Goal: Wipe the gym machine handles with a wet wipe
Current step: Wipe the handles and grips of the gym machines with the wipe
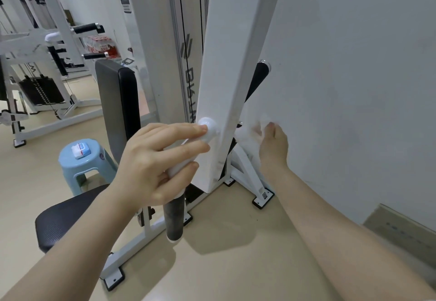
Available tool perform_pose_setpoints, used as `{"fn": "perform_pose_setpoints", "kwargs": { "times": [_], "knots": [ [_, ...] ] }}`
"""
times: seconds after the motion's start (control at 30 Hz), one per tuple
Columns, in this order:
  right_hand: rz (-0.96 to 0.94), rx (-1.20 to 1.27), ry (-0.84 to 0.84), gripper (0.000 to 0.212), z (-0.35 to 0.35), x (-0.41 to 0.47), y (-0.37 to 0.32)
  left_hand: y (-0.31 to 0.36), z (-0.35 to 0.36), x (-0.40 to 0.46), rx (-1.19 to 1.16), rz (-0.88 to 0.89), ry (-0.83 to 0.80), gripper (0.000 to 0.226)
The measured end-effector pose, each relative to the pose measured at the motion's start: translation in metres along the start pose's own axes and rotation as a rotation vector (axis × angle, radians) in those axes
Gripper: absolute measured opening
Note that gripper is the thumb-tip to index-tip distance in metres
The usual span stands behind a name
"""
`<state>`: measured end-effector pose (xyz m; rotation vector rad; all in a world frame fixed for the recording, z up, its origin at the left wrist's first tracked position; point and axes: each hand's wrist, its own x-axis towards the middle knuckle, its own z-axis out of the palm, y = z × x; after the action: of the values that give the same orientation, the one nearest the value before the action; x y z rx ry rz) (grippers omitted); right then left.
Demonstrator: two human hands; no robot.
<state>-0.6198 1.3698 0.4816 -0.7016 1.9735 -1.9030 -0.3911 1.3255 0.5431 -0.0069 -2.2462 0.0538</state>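
On the far left sits a blue stool [86, 157] carrying a small pack of wipes [81, 150], well apart from the work. Next comes the black seat [68, 220] and upright back pad [118, 109]. The left hand [155, 164] curls around the white bar [188, 157] above the near black handle [175, 218], its fingertips [200, 129] touching a round white knob [207, 125]; it seems to be steadying the arm. Right of the broad white upright [226, 76], the right hand [273, 145] reaches behind the frame, blurred, apparently holding a white wet wipe [250, 135] near the far handle [258, 79]; how its fingers lie I cannot tell. To wipe well, wrap the wipe fully round the grip and draw it along the whole length, turning the wrist to reach the back. Room is tight there: the wall [354, 76] lies just beside the far handle and the upright's edge crowds the wrist, while the near handle hangs free over open floor [224, 253].
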Motion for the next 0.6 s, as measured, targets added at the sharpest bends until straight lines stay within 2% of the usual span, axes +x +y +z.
{"fn": "perform_pose_setpoints", "kwargs": {
  "times": [0.03,0.13,0.17,0.23,0.27,0.3,0.37,0.4,0.43,0.53,0.57,0.6],
  "knots": [
    [-0.196,-0.154,0.004,0.032,-0.001,-0.001,0.009,0.000,0.000,0.000,0.004,-0.007,0.000,0.020],
    [-0.745,-0.537,-0.405,0.033,0.004,-0.004,0.029,0.000,-0.001,-0.001,0.004,-0.013,-0.013,0.021],
    [-0.894,-0.634,-0.493,0.036,0.007,-0.003,0.038,0.000,-0.001,-0.001,0.001,-0.013,-0.019,0.021],
    [-1.102,-0.733,-0.519,0.034,0.012,0.008,0.052,0.001,-0.003,-0.001,0.002,-0.012,-0.024,0.021],
    [-1.131,-0.763,-0.467,0.028,0.013,0.015,0.055,0.001,-0.003,-0.001,0.006,-0.013,-0.026,0.021],
    [-1.075,-0.781,-0.408,0.027,0.013,0.022,0.055,0.001,-0.004,-0.001,0.011,-0.014,-0.032,0.021],
    [-0.829,-0.771,-0.317,0.038,0.009,0.030,0.047,0.001,-0.004,0.000,0.012,-0.015,-0.041,0.020],
    [-0.738,-0.753,-0.339,0.039,0.009,0.031,0.044,0.001,-0.004,0.000,0.011,-0.015,-0.041,0.020],
    [-0.732,-0.731,-0.410,0.037,0.010,0.027,0.041,0.002,-0.004,0.000,0.009,-0.017,-0.039,0.020],
    [-0.945,-0.657,-0.664,0.036,0.015,0.008,0.043,0.002,-0.003,0.000,0.009,-0.024,-0.036,0.020],
    [-0.995,-0.639,-0.680,0.037,0.013,0.010,0.044,0.002,-0.003,0.001,0.014,-0.022,-0.039,0.020],
    [-0.968,-0.637,-0.656,0.035,0.012,0.014,0.042,0.001,-0.003,0.001,0.018,-0.019,-0.046,0.021]
  ]
}}
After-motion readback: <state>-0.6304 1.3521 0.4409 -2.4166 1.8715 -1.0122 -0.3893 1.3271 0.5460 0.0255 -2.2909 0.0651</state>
